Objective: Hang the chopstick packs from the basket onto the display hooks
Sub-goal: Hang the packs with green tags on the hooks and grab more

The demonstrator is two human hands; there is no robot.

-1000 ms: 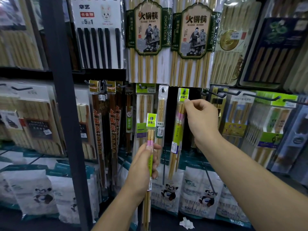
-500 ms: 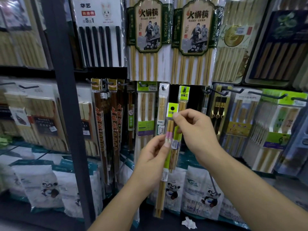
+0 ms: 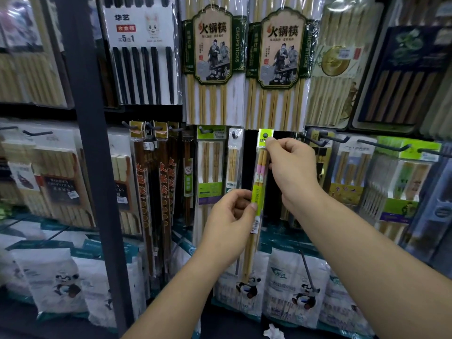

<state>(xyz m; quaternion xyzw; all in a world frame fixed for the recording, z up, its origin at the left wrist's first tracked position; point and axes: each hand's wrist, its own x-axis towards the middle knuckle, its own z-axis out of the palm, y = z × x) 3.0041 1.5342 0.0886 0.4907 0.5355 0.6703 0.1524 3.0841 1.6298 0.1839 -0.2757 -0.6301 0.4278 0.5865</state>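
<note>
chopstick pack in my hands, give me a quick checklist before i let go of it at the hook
1. Right hand pinches the header: ok.
2. Left hand pinches the pack at its middle: ok.
3. Pack hangs close to upright, lower end slightly left: ok.
4. Hole threaded: cannot tell; only a dark spot shows in the header.
5. Apart from the neighbour pack on the left: ok, a dark gap shows between them.
</note>
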